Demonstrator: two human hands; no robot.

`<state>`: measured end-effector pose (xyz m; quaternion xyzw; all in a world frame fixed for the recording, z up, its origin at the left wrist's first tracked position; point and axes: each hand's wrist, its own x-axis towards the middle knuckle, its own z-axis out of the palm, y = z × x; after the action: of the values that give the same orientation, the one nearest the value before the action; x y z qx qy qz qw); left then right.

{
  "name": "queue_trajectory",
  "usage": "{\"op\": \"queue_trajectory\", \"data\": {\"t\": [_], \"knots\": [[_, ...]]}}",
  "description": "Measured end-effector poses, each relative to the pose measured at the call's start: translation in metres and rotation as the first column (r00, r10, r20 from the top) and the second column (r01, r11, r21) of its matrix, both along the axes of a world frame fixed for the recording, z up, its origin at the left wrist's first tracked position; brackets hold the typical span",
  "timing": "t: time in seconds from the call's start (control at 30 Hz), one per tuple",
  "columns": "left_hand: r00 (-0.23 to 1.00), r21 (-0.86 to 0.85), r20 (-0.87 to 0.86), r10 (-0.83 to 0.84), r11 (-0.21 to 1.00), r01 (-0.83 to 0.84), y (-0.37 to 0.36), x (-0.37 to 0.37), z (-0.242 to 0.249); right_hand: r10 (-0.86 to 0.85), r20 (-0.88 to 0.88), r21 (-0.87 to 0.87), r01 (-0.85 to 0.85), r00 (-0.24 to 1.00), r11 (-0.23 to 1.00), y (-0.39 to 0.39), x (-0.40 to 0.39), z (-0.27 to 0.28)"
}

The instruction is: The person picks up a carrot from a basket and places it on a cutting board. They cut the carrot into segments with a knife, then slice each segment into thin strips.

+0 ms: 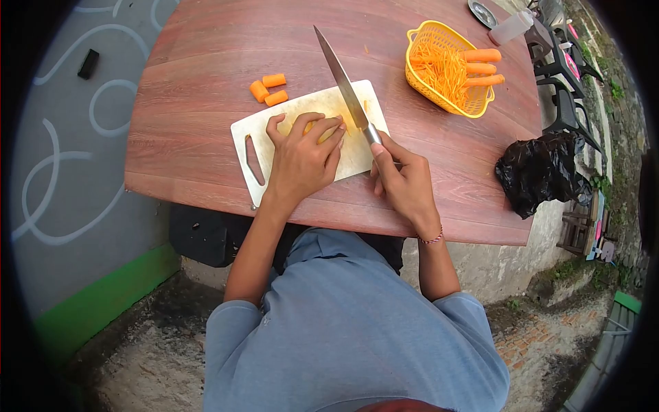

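A white cutting board [295, 120] lies on the wooden table. My left hand [306, 154] rests on it, fingers curled over orange pieces that are mostly hidden beneath them. In my right hand [403, 180] is the handle of a large knife [345, 84]; its blade points up and to the left, over the right part of the board by my left fingertips. Three short carrot pieces [275, 80] sit just beyond the board's far left edge. Farther right, a yellow basket [424, 88] holds shredded carrot [439, 69] and several long carrot pieces [482, 55].
The reddish table [199, 123] ends close to my body. A black plastic bag [535, 172] hangs at its right edge. At the far right corner are a bottle [511, 27] and a metal dish [482, 13]. Dark chairs [566, 110] stand beyond.
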<state>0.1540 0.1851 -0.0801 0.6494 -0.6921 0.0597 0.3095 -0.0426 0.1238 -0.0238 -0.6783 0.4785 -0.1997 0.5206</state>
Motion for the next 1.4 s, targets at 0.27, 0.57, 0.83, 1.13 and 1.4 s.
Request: {"op": "queue_trajectory", "data": {"t": [0.27, 0.57, 0.83, 1.13, 1.4], "knots": [[1.000, 0.003, 0.000, 0.003, 1.000, -0.003, 0.000, 0.000, 0.000, 0.021, 0.031, 0.053, -0.022, 0.999, 0.998, 0.016, -0.008, 0.000], [1.000, 0.002, -0.014, 0.003, 1.000, -0.003, 0.000, 0.000, 0.000, 0.008, 0.015, 0.062, -0.009, 1.000, 0.998, 0.026, -0.015, 0.001], [0.999, 0.003, -0.031, -0.009, 1.000, 0.010, -0.001, 0.000, 0.004, 0.054, -0.139, -0.136, -0.073, 0.989, 0.988, 0.028, -0.009, 0.001], [1.000, -0.013, -0.011, -0.017, 1.000, 0.016, 0.000, -0.002, 0.004, 0.044, -0.102, -0.247, -0.068, 0.994, 0.967, -0.008, 0.034, -0.007], [1.000, -0.055, 0.008, -0.008, 0.998, 0.008, 0.001, -0.002, 0.002, 0.001, 0.004, -0.104, -0.001, 1.000, 0.995, 0.000, 0.004, 0.006]]}}
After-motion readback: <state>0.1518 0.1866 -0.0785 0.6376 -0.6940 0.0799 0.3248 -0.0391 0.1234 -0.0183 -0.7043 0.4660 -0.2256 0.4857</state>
